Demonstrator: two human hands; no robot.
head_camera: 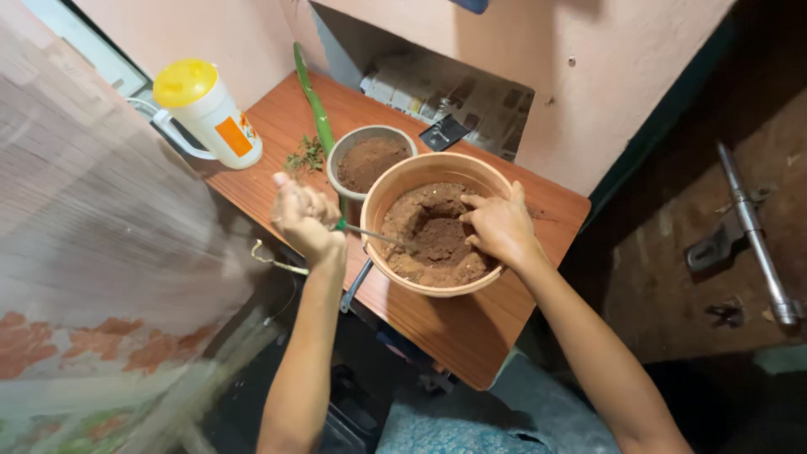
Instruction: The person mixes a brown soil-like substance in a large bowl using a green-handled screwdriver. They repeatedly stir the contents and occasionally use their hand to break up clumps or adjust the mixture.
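Left hand (pixel 304 217): fist closed on green-handled tool (pixel 370 234), metal tip dug into soil.
Right hand (pixel 501 225): fingers spread, resting on soil (pixel 437 235) inside clay pot (pixel 395 187), wrist over right rim; gripping nothing.
Pot: on wooden table (pixel 454 324), near front-centre, hollow dug in middle of soil.
Small bowl (pixel 370 160): grey, brown soil inside, touching pot at back-left.
Green stalk (pixel 313 97): long, lying behind bowl; leafy sprigs (pixel 304 156) beside it.
Jug (pixel 206 111): white w/ yellow lid, table's left corner.
Newspapers (pixel 454 97): stacked in wall niche.
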